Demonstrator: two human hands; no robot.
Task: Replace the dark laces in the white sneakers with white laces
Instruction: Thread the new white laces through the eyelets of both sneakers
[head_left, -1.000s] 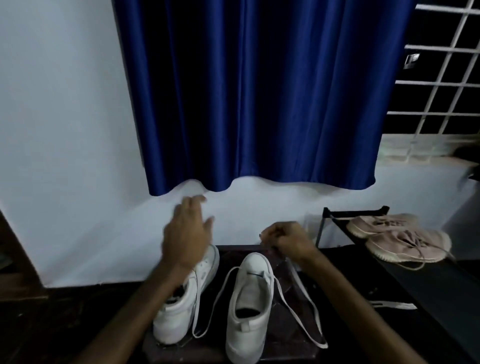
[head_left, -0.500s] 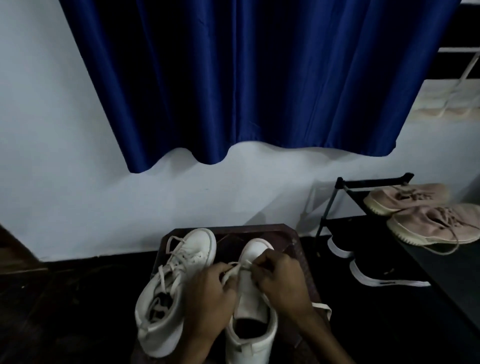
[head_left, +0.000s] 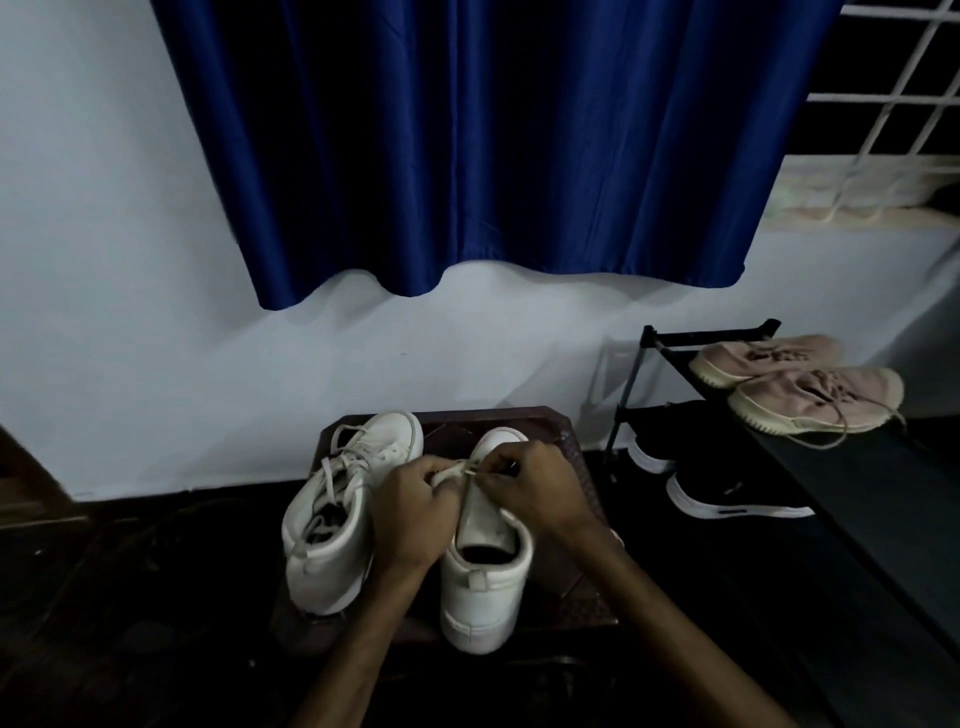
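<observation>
Two white high-top sneakers sit on a small dark-brown wooden stool (head_left: 550, 426), toes toward its far edge. The left sneaker (head_left: 332, 540) lies along the left edge, a loose white lace (head_left: 337, 457) already criss-crossed up its front. The right sneaker (head_left: 483, 582) stands mid-surface with its heel at the near edge. Over its forefoot a person's left hand (head_left: 415, 501) and right hand (head_left: 530, 488) meet almost knuckle to knuckle, each pinching a short run of a flat white lace (head_left: 453, 472) stretched between them. No dark lace can be made out in the dim light, which suggests the swap is well along and the work is now threading the lower eyelets of the second shoe. To do that well, the lace should stay untwisted as it crosses, and both ends should be drawn to equal length before moving up a row. Each pull should be met by the other hand so the shoe does not slide off the near edge. The eyelets themselves are hidden under the fingers. Beyond the stool's right edge, a black metal shoe rack (head_left: 831, 483) holds dusty pink knit sneakers (head_left: 810, 400) above black sneakers with white soles (head_left: 727, 493). A deep-blue satin curtain (head_left: 467, 156) hangs against the pale wall behind.
</observation>
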